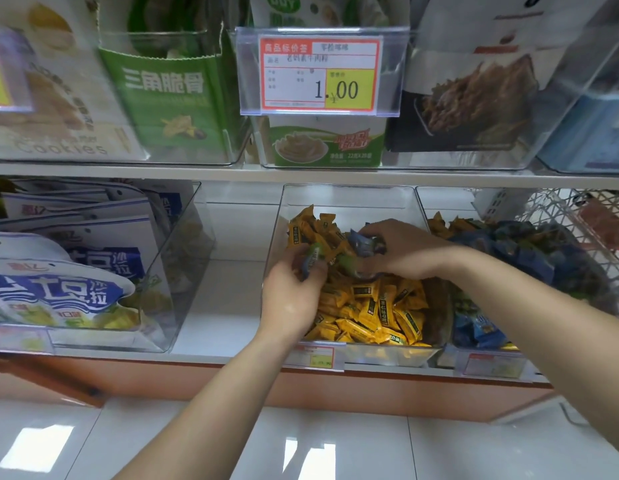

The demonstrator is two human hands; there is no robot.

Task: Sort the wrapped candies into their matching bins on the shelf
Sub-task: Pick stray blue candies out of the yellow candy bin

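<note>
A clear plastic bin (349, 199) on the lower shelf holds a heap of yellow wrapped candies (370, 313). Both my hands are inside it. My left hand (294, 292) grips a few green and blue wrapped candies (311, 259) at the bin's left side. My right hand (401, 251) lies over the pile with its fingers curled round a blue wrapped candy (361, 244). To the right, a second clear bin (474, 202) holds mostly blue candies (529, 251) with some yellow and green ones mixed in.
A clear bin of blue-and-white snack bags (93, 271) stands at the left, with bare white shelf (225, 299) between it and the candy bin. The upper shelf (301, 174) carries boxed snacks and a price tag (320, 76). A wire basket (578, 220) is at far right.
</note>
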